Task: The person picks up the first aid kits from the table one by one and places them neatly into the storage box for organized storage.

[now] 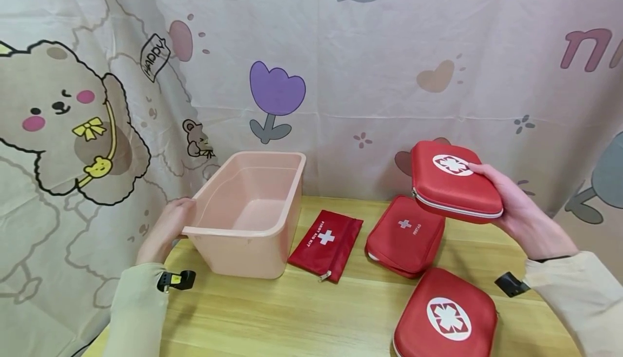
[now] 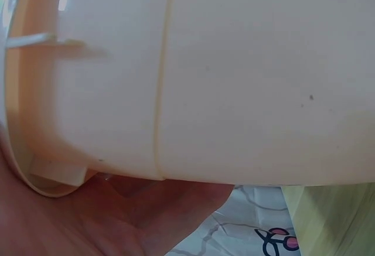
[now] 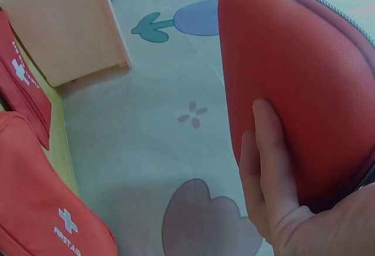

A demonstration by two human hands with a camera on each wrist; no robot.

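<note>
Judged step: red case (image 1: 450, 194) held aloft. Right hand (image 1: 521, 211), wide-spread, grips it; left hand (image 1: 168, 226), fingers partly hidden, holds bin (image 1: 240, 254). Next: likely steady grip needed.

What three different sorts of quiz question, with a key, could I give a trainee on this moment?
1. How many red first-aid items lie on the table?
2. True or false: the left hand is holding a red case.
3. Which red item on the table lies nearest the pink bin?
A) the flat pouch
B) the soft pouch
C) the hard case

Key:
1. Three: the flat pouch, the soft pouch and the hard case.
2. False: it holds the pink bin at its rim; the right hand holds the raised case.
3. A.
</note>
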